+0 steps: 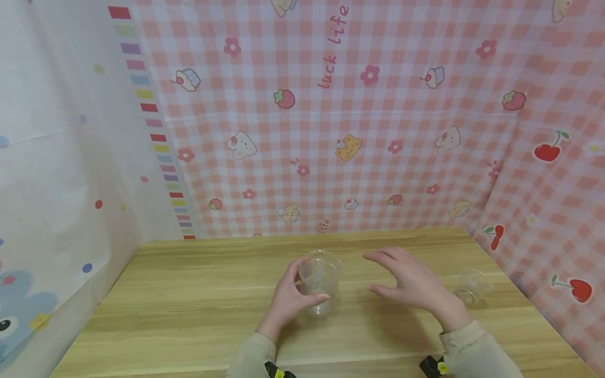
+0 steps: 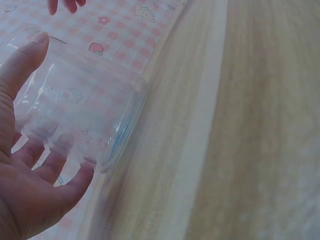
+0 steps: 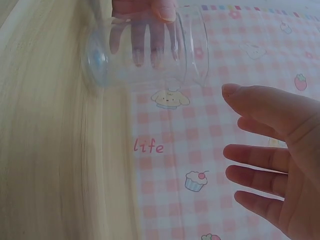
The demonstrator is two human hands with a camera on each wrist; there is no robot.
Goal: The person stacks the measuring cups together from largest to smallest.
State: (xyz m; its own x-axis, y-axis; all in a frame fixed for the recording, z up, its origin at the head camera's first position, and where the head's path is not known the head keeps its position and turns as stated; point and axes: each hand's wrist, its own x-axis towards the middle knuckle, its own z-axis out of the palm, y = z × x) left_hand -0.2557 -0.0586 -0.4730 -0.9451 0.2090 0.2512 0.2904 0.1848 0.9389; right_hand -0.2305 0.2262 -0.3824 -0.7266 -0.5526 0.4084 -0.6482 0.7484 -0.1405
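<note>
Clear cup (image 1: 326,278), one, upright at the middle of the wood-grain bench (image 1: 189,304), gripped by the left hand (image 1: 288,299), thumb on the near side and fingers curled round the wall; whether its base touches the wood cannot be told. Right hand (image 1: 416,281), open and holding nothing, fingers loosely extended towards the cup and apart from it. Second clear cup (image 1: 474,287), near the bench's right edge beyond the right wrist, with pink checked cloth (image 1: 402,115) hung behind.
</note>
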